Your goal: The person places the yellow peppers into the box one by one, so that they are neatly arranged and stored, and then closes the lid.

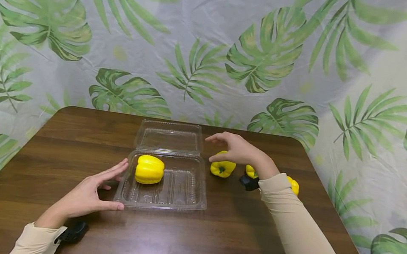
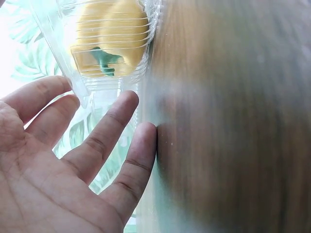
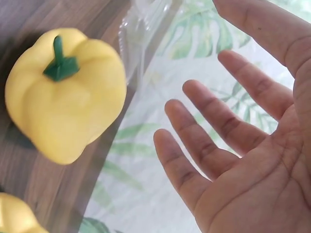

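A clear plastic clamshell container lies unfolded on the table, its lid laid back at the far side. One yellow bell pepper sits in the left part of its base. My left hand is spread along the container's left side, fingers extended, with one fingertip near the rim; the left wrist view shows the hand's palm with nothing in it. Above a second yellow pepper with a green stem hovers my right hand. In the right wrist view its fingers are apart from that pepper.
Two more yellow peppers, one beside the right wrist and another partly behind the sleeve, lie at the right. Both wrists wear a black device. A leaf-patterned cloth hangs behind the brown wooden table.
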A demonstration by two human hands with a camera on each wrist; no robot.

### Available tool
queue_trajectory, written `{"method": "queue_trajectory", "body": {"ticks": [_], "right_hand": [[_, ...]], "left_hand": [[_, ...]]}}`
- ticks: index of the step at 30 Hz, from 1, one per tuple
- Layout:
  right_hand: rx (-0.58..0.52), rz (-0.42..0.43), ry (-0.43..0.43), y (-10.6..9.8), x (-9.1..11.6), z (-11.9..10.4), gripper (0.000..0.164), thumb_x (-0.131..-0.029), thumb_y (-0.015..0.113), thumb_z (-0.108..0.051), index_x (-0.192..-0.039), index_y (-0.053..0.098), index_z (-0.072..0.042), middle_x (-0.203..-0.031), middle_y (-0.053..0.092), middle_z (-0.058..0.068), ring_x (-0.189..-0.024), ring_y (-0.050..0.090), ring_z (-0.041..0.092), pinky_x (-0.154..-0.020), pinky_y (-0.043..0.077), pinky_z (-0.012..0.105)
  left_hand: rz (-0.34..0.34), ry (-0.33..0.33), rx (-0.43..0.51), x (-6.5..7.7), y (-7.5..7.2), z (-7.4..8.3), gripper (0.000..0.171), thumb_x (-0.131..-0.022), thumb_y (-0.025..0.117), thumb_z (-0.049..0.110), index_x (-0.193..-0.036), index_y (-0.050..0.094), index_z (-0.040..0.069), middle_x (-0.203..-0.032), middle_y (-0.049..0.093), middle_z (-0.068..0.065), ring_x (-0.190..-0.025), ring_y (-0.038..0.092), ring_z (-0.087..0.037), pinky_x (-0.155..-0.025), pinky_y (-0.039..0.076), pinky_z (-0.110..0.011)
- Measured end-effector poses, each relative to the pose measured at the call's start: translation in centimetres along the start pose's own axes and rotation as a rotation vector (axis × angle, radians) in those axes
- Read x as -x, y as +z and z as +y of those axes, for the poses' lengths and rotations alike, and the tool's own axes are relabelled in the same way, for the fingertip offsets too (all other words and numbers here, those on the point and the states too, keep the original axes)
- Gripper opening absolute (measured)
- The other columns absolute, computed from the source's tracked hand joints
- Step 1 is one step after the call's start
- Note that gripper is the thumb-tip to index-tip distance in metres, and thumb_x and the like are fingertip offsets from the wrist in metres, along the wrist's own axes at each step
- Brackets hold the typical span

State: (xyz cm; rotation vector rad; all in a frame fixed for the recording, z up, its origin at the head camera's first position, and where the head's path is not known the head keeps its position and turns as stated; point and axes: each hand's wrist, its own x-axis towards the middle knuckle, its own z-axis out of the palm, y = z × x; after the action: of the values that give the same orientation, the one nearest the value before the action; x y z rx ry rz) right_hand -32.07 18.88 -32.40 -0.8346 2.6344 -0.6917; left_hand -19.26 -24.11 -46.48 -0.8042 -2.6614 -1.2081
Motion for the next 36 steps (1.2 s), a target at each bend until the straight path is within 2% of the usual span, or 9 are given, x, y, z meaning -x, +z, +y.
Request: {"method": "queue_trajectory", "body": {"ticks": [8, 16, 24, 29, 36], "right_hand": [[0.040, 0.014, 0.035, -0.3, 0.8, 1.8, 0.062, -0.098, 0.081, -0.029, -0.155, 0.058, -0.020, -0.160, 0.053, 0.014, -0.152, 0.044, 0.041, -0.120, 0.042, 0.061], [0.007, -0.002, 0.062, -0.3, 1.2, 2.9, 0.067, -0.098, 0.082, -0.030, -0.158, 0.055, -0.022, -0.169, 0.044, 0.015, -0.154, 0.042, 0.044, -0.122, 0.039, 0.064], [-0.010, -0.017, 0.074, -0.1, 1.2, 3.6, 0.066, -0.098, 0.081, -0.029, -0.158, 0.055, -0.019, -0.168, 0.047, 0.014, -0.154, 0.042, 0.047, -0.122, 0.039, 0.065], [-0.044, -0.033, 0.073, 0.2, 1.1, 4.2, 0.067, -0.099, 0.081, -0.027, -0.160, 0.053, -0.018, -0.171, 0.042, 0.016, -0.156, 0.038, 0.047, -0.123, 0.038, 0.065], [-0.112, -0.066, 0.048, 0.6, 0.9, 4.8, 0.068, -0.099, 0.080, -0.023, -0.160, 0.051, -0.014, -0.169, 0.045, 0.015, -0.159, 0.036, 0.042, -0.125, 0.037, 0.062]], "left_hand": [[-0.004, -0.005, 0.003, -0.1, -0.1, 0.0, 0.104, -0.082, 0.096, 0.031, -0.168, 0.039, 0.015, -0.175, 0.034, -0.015, -0.123, 0.060, 0.006, -0.092, 0.060, -0.032], [-0.002, -0.003, -0.002, -0.1, -0.1, 0.1, 0.104, -0.082, 0.096, 0.032, -0.168, 0.039, 0.015, -0.175, 0.035, -0.014, -0.123, 0.060, 0.005, -0.092, 0.060, -0.031], [-0.006, -0.005, 0.001, 0.0, -0.1, 0.1, 0.104, -0.083, 0.095, 0.032, -0.168, 0.039, 0.015, -0.176, 0.034, -0.014, -0.123, 0.060, 0.005, -0.092, 0.060, -0.032], [-0.006, -0.008, 0.003, -0.1, 0.0, 0.1, 0.103, -0.083, 0.095, 0.032, -0.168, 0.039, 0.016, -0.176, 0.034, -0.013, -0.124, 0.060, 0.005, -0.093, 0.060, -0.032], [-0.008, -0.009, 0.011, 0.0, 0.0, 0.0, 0.103, -0.083, 0.095, 0.031, -0.168, 0.039, 0.016, -0.176, 0.033, -0.012, -0.124, 0.060, 0.005, -0.093, 0.059, -0.032]]}}
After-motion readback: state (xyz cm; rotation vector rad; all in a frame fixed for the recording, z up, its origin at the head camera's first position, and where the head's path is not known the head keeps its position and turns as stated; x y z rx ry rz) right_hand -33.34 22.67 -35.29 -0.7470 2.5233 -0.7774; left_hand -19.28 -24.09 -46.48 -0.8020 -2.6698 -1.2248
